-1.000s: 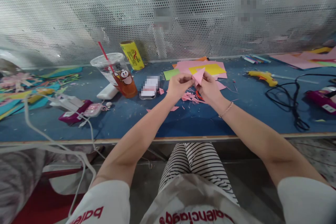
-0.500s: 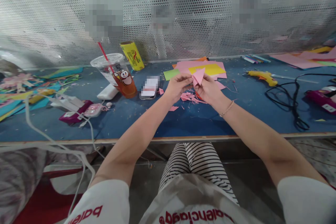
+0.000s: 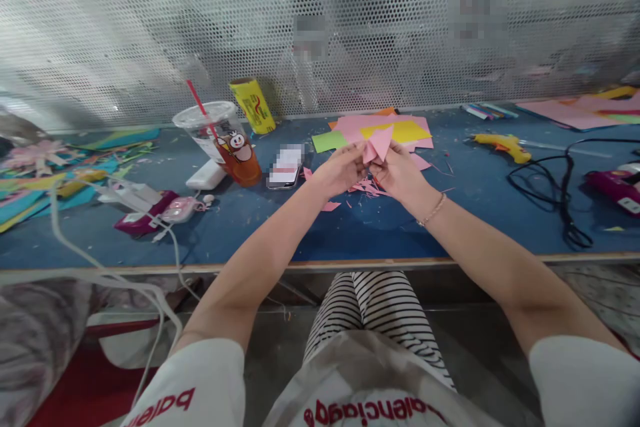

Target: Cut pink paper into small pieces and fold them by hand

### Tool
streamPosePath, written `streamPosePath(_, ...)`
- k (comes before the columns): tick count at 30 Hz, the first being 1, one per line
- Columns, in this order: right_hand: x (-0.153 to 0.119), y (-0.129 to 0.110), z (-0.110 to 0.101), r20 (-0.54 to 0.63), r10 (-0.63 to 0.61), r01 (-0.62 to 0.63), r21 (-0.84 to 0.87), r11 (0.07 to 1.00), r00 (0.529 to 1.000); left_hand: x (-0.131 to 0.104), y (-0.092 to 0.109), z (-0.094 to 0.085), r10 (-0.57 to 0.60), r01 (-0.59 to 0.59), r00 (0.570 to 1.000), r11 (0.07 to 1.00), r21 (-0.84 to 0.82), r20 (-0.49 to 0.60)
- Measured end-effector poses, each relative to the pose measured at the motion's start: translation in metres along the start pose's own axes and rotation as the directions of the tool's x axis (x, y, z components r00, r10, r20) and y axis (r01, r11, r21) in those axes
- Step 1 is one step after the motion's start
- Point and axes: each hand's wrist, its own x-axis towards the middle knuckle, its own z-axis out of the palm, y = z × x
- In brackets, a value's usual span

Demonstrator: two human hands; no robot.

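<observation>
Between my two hands is a folded piece of pink paper (image 3: pixel 380 143), raised a little above the table, with a pointed flap standing up. My left hand (image 3: pixel 344 169) pinches its left side. On the other side, my right hand (image 3: pixel 400 173) has its fingers closed on the same paper and hides part of it. Pink paper scraps (image 3: pixel 367 187) lie beneath the hands. Just behind them is a stack of coloured sheets, with a yellow sheet (image 3: pixel 400 131) on top of pink ones and a green sheet (image 3: pixel 327 141) at the left.
To the left stand a drink cup (image 3: pixel 240 160) with a red straw and a yellow tube (image 3: pixel 253 107); a phone (image 3: pixel 285 168) lies nearby. White cables (image 3: pixel 65 240) hang over the table edge. A yellow glue gun (image 3: pixel 503 147) with a black cord (image 3: pixel 565 193) lies right.
The pink paper has turned slightly, its flap leaning more to the right. My left fingers have shifted a little on it. Both hands stay in nearly the same place.
</observation>
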Motion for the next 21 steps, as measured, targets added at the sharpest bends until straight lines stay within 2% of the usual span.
streamPosePath(4, -0.001, -0.001, 0.001, 0.025, -0.046, 0.046, -0.022, 0.999, 0.999, -0.002, 0.001, 0.008, 0.039, -0.041, 0.996, 0.999, -0.023, -0.075)
streamPosePath(8, -0.003, 0.0, 0.002, -0.002, -0.074, 0.074, 0.003, 0.997, 0.997, -0.004, 0.0, 0.014, 0.086, -0.084, 0.982, 0.996, 0.021, -0.17)
streamPosePath(12, -0.004, 0.0, 0.003, 0.01, -0.094, 0.093, 0.02, 0.995, 0.996, -0.006, 0.002, 0.019, 0.124, -0.122, 0.976, 0.992, 0.023, -0.176)
streamPosePath(17, -0.006, 0.0, 0.003, 0.037, -0.013, 0.012, 0.01, 1.0, 0.999, -0.008, 0.008, 0.022, 0.163, -0.15, 0.963, 0.986, 0.073, -0.217)
streamPosePath(21, -0.008, -0.002, 0.004, 0.028, -0.006, 0.004, 0.066, 0.998, 1.0, -0.009, 0.012, 0.021, 0.176, -0.159, 0.962, 0.983, 0.094, -0.209)
